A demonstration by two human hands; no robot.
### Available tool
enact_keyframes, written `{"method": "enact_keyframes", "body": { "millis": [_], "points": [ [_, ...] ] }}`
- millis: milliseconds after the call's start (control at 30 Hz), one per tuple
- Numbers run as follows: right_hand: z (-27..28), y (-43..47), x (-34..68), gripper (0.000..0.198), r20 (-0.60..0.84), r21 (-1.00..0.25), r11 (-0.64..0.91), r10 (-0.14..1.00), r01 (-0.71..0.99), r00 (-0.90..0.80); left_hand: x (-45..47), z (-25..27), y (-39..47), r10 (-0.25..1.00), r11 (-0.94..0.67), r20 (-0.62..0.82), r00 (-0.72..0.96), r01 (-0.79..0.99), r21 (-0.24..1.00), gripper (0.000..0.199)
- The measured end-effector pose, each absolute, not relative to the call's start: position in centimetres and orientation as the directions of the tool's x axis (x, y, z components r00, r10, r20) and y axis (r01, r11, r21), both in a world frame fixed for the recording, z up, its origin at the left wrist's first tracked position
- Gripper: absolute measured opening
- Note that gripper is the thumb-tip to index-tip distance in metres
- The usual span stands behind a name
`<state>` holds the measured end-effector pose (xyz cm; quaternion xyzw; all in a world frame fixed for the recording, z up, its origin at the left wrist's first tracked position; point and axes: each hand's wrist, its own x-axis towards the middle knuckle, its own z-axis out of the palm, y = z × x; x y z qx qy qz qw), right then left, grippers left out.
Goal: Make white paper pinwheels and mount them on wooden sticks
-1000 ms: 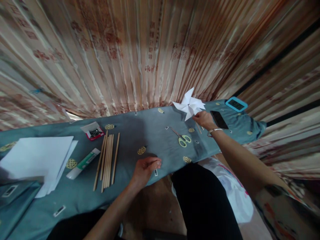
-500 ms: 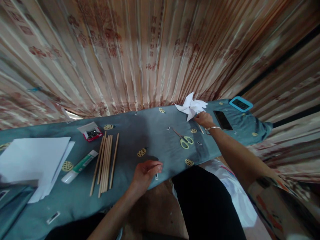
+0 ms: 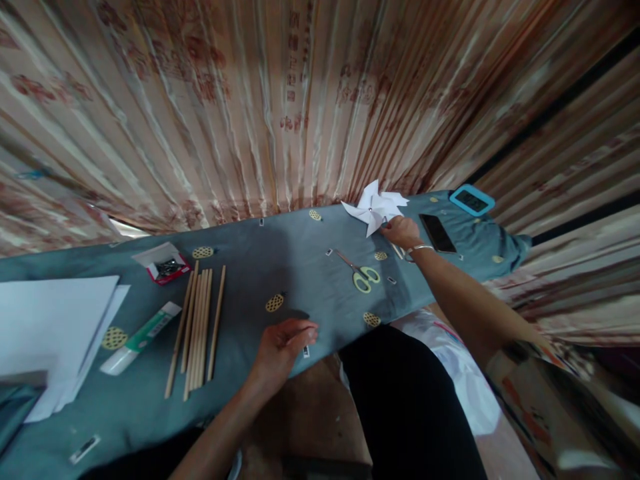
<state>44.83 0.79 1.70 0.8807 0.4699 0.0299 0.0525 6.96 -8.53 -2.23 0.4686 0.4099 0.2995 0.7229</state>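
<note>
A white paper pinwheel [image 3: 371, 209] with a small pin at its centre is near the table's far edge. My right hand [image 3: 403, 231] is closed on it just below the blades. More white paper blades [image 3: 394, 201] show behind it, and thin wooden stick ends stick out under the wrist. My left hand [image 3: 286, 343] hovers by the near table edge, thumb and fingers pressed together, with nothing visible in them. Scissors [image 3: 361, 273] with pale green handles lie between the two hands. Several wooden sticks [image 3: 201, 327] lie side by side left of my left hand.
On the left are a stack of white paper [image 3: 55, 320], a glue stick [image 3: 143, 338] and a small red box [image 3: 167, 265] of pins. A dark phone [image 3: 438, 233] and a blue-framed digital clock [image 3: 472, 200] lie at right. A curtain [image 3: 240, 120] hangs behind the table.
The view has turned slightly, so everything sits a little further left. My right hand still holds the pinwheel in about the same place. My left hand keeps its closed pose.
</note>
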Motion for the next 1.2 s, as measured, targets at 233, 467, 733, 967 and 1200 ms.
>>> {"method": "enact_keyframes", "body": {
  "millis": [233,467,733,967,1200],
  "points": [
    [3.4,-0.9,42.6,0.039,0.021,0.191,-0.533,0.842,0.824,0.539,6.7,-2.1,-8.7,0.823,0.383,-0.302,0.482,-0.078,0.920,0.028],
    [3.7,-2.2,36.7,0.040,0.008,0.176,-0.378,0.924,0.909,0.383,6.7,-1.8,-8.9,0.856,0.249,-0.201,0.475,-0.040,0.968,0.019],
    [3.5,-2.2,26.3,0.030,-0.068,0.048,-0.186,0.980,0.981,0.189,6.9,-2.0,-9.2,0.859,0.205,-0.191,0.474,0.024,0.979,0.017],
    [2.4,-2.3,21.0,0.029,-0.148,0.018,0.001,0.989,1.000,0.002,7.0,-2.2,-9.9,0.841,0.163,-0.148,0.520,0.017,0.987,0.021],
    [0.4,-2.6,19.9,0.024,0.006,-0.140,0.121,0.993,0.983,-0.122,6.8,-1.8,-10.0,0.838,0.135,-0.147,0.525,0.062,0.989,0.032]
  ]
}}
